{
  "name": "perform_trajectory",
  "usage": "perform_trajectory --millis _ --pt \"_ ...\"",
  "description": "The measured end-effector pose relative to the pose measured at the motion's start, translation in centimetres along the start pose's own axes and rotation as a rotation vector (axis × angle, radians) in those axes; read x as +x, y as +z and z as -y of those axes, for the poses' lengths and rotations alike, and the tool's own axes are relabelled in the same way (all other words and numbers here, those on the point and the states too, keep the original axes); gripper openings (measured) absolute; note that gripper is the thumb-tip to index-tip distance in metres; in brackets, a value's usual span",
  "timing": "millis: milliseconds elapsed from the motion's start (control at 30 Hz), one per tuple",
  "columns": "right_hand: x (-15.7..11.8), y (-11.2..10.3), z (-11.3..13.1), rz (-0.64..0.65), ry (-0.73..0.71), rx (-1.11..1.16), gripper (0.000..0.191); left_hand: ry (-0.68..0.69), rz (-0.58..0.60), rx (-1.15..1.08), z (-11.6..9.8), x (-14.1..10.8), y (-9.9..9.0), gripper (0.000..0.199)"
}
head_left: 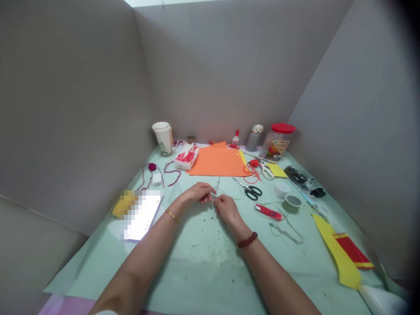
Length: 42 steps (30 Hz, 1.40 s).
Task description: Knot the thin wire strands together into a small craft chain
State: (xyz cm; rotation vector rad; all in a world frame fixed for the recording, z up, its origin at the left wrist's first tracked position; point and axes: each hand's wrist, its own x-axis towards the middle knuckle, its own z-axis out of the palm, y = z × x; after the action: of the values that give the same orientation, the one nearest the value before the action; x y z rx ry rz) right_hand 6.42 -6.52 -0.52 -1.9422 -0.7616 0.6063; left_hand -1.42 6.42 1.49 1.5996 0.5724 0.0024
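Over the middle of the table, my left hand [201,191] and my right hand [227,208] meet almost fingertip to fingertip. Both are closed in a pinch on a thin greyish cord [218,181]. Part of it runs away from me past the fingers, and a loose loop spreads to the right. A small pale bit shows between the fingertips; whether it is a knot or a bead I cannot tell. Black-handled scissors [252,191] lie just right of the hands, blades slightly apart. Further right are a red cutter [268,212] and a loose bundle of similar cord [288,232].
Orange paper [218,162] and a tissue pack [187,157] lie beyond the hands. At the back stand a lidded cup [163,138], a glue bottle [236,138] and a red-lidded jar [275,142]. A notebook [146,214] is on the left, yellow paper [336,251] on the right.
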Motion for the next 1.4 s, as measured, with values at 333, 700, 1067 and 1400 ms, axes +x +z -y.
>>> perform_trajectory --millis 333,700,1067,1400 --pt "1.0 0.5 -0.1 -0.016 -0.014 -0.097 0.011 -0.137 -0.044 -0.128 1.2 0.8 0.2 0.019" --pt "1.2 0.2 0.2 0.015 -0.096 -0.036 0.013 -0.054 -0.096 -0.008 2.1 1.2 0.4 0.020" --pt "1.6 -3.5 0.1 0.124 -0.090 -0.386 0.018 0.086 -0.464 -0.079 2.9 1.5 2.3 0.010" --pt "4.1 -1.4 1.2 -0.054 -0.364 -0.541 0.021 0.207 -0.377 -0.207 3.0 1.8 2.5 0.013"
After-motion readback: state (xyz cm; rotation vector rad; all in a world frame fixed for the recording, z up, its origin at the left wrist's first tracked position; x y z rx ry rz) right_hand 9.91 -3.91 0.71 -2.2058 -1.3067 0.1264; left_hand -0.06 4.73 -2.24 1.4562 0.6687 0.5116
